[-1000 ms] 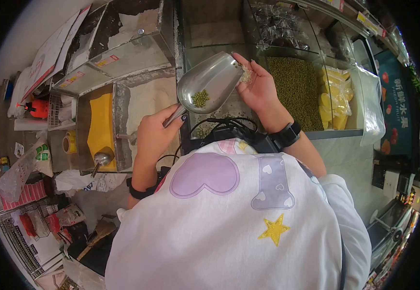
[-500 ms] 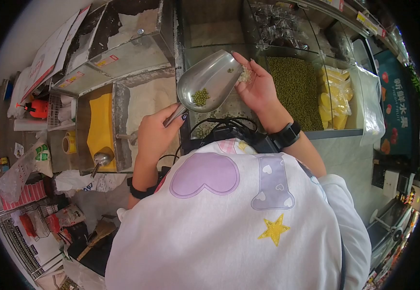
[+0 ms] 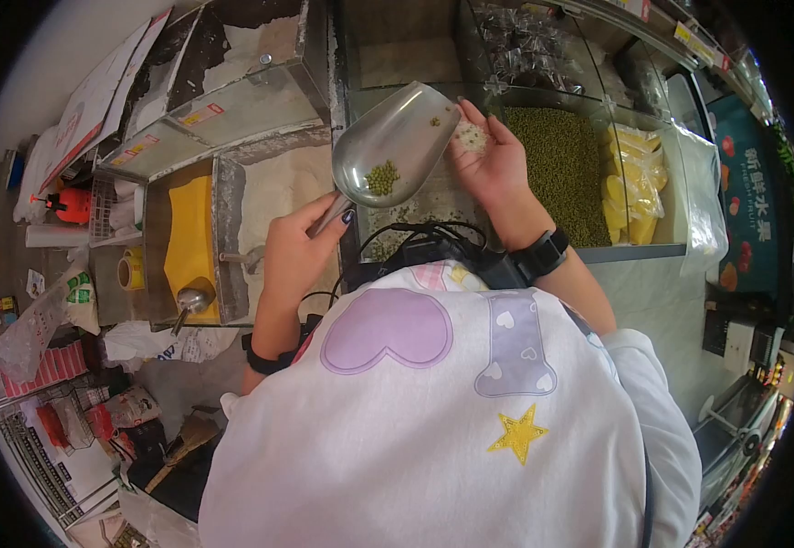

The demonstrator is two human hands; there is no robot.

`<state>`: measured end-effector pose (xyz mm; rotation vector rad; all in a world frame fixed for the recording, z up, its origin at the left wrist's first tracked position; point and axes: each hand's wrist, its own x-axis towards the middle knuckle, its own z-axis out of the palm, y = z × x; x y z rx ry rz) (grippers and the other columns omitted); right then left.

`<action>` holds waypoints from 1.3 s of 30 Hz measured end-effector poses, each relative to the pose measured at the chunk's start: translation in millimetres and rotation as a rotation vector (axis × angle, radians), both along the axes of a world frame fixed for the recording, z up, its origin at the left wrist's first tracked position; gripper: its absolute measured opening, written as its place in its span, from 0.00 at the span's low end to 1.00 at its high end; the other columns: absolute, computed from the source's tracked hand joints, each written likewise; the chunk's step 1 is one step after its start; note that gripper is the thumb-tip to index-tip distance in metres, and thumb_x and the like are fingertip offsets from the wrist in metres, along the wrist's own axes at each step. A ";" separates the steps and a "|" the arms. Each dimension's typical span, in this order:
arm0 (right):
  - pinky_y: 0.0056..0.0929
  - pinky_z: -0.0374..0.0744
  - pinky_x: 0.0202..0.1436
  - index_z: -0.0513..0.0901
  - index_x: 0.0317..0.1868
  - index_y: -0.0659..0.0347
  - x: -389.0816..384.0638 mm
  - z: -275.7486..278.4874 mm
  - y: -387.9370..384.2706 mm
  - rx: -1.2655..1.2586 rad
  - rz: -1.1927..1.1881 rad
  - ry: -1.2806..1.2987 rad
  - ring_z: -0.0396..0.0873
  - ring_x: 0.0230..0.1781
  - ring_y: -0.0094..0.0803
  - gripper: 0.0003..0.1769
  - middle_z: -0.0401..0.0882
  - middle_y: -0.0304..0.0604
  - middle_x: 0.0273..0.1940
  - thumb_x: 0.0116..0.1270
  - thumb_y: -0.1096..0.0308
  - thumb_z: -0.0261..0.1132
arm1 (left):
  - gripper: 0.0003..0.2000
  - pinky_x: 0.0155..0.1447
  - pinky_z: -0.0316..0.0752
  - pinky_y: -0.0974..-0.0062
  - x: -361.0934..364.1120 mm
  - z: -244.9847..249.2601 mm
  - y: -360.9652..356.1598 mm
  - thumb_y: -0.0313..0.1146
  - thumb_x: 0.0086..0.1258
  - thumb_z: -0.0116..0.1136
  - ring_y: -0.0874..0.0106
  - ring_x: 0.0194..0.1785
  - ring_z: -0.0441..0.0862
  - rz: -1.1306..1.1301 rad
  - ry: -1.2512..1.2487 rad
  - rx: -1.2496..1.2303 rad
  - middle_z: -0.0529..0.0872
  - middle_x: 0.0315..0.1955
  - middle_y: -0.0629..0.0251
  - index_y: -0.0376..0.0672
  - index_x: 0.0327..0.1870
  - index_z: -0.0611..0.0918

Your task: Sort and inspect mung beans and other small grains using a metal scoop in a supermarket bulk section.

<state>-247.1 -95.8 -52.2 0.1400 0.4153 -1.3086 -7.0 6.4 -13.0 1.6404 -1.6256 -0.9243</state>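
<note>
My left hand (image 3: 298, 251) is closed around the handle of a metal scoop (image 3: 406, 137), which is tilted over a glass-walled bin. Green mung beans (image 3: 381, 178) lie in a small heap near the handle end of the scoop, with a couple more by its lip. Close to the scoop's mouth, my right hand (image 3: 497, 169) is turned palm up with its fingers slightly curled. Small pale grains (image 3: 472, 138) rest in that palm. Under the scoop, the bin floor (image 3: 438, 215) shows scattered greenish bits, partly hidden by black cables.
A bin of mung beans (image 3: 557, 173) is at the right, beside yellow packets (image 3: 632, 187). On the left are a bin of pale flour (image 3: 278, 196) and one of yellow powder (image 3: 187, 242) with another metal scoop (image 3: 193, 301). Glass dividers (image 3: 611, 151) separate the bins.
The scoop has tipped slightly, and its mouth has shifted up. My right hand has moved a little to the right, and more of the pale grains in its palm now show.
</note>
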 end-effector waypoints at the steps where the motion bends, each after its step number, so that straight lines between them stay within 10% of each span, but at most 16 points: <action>1: 0.26 0.76 0.41 0.74 0.51 0.68 -5.4 -9.8 -2.4 0.000 0.000 0.000 0.74 0.41 0.35 0.20 0.75 0.50 0.48 0.71 0.63 0.43 | 0.17 0.31 0.67 0.85 0.0 -3.0 -0.4 0.28 0.61 0.59 0.84 0.27 0.71 0.009 0.067 -0.028 0.81 0.26 0.70 0.33 0.51 0.78; 8: 0.29 0.80 0.32 0.77 0.39 0.66 -19.4 -37.1 -8.9 -0.484 0.284 -0.574 0.77 0.30 0.37 0.14 0.79 0.50 0.35 0.68 0.63 0.49 | 0.17 0.28 0.64 0.87 2.0 -3.2 0.1 0.28 0.61 0.60 0.85 0.25 0.69 -0.002 0.195 -0.053 0.79 0.25 0.73 0.32 0.52 0.78; 16: 0.40 0.66 0.64 0.67 0.60 0.66 -8.7 2.2 1.3 -0.329 -0.007 -0.264 0.65 0.61 0.40 0.22 0.69 0.49 0.57 0.72 0.61 0.42 | 0.18 0.29 0.64 0.87 3.0 -4.1 0.6 0.30 0.61 0.60 0.85 0.26 0.69 0.004 0.203 -0.062 0.79 0.26 0.72 0.32 0.51 0.78; 22: 0.39 0.69 0.60 0.65 0.60 0.69 -7.8 -34.2 -14.0 0.329 -0.044 0.093 0.68 0.58 0.40 0.23 0.66 0.52 0.58 0.73 0.63 0.38 | 0.18 0.31 0.65 0.87 4.8 -3.3 0.7 0.30 0.62 0.60 0.85 0.27 0.70 -0.003 0.190 -0.069 0.80 0.28 0.71 0.32 0.51 0.78; 32: 0.38 0.73 0.56 0.67 0.55 0.71 -5.3 -18.5 -4.8 0.078 0.095 0.041 0.69 0.56 0.44 0.21 0.68 0.56 0.54 0.72 0.64 0.37 | 0.17 0.30 0.66 0.86 5.3 -2.9 0.1 0.29 0.61 0.60 0.85 0.26 0.70 0.004 0.122 -0.043 0.80 0.27 0.71 0.33 0.51 0.78; 39: 0.32 0.79 0.41 0.74 0.42 0.69 -21.7 -43.1 -10.4 -0.007 0.165 -0.240 0.75 0.35 0.37 0.15 0.75 0.50 0.36 0.69 0.65 0.46 | 0.17 0.31 0.66 0.86 7.5 -6.0 -0.1 0.28 0.61 0.60 0.84 0.27 0.70 0.008 0.119 -0.054 0.80 0.27 0.71 0.32 0.51 0.78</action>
